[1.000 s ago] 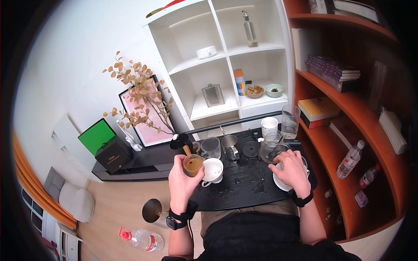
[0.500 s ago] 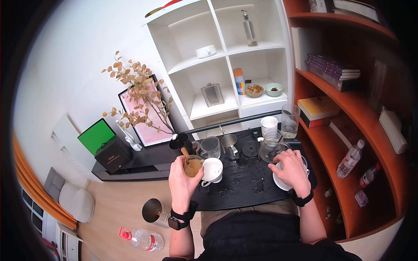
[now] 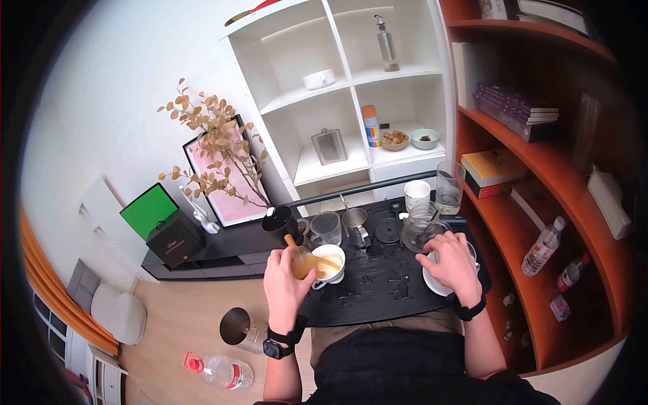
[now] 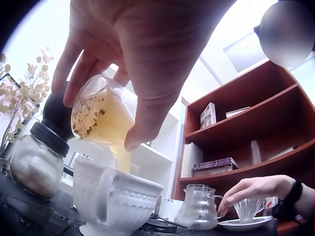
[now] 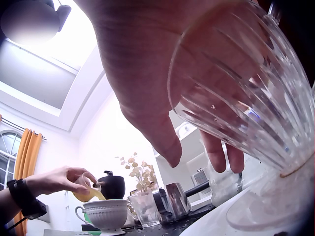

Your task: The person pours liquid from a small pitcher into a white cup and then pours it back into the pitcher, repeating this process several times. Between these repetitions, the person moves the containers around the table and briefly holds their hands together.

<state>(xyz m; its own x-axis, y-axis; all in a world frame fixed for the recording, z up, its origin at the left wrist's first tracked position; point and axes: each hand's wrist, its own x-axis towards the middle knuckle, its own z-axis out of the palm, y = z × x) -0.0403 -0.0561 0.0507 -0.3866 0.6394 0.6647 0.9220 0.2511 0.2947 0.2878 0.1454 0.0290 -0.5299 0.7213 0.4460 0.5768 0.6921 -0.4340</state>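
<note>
My left hand [image 3: 282, 287] grips a small clear glass [image 4: 96, 120] by its sides, tilted over a white teacup [image 4: 118, 196]. A stream of yellowish liquid runs from the glass into the cup; dark bits cling inside the glass in the left wrist view. The teacup stands upright on the black table [image 3: 378, 300], its handle facing my body. Over on the right, my right hand [image 3: 453, 266] hangs with relaxed fingers above a white saucer [image 3: 439, 289]. A ribbed clear glass vessel [image 5: 261, 93] stands on that saucer, close under the palm, not gripped. A glass carafe [image 4: 197, 209] is beside the fingers.
Behind the teacup are a clear tumbler [image 3: 327, 229], a metal pitcher [image 3: 355, 223] and a black round lid [image 3: 387, 231]. A white cup [image 3: 418, 194] and tall glass [image 3: 449, 192] stand at the back right. Water spots the tabletop. A bottle [image 3: 226, 372] lies on the floor.
My left hand has tipped the glass further right over the teacup, and liquid now pours from it into the cup. My right hand has stayed put.
</note>
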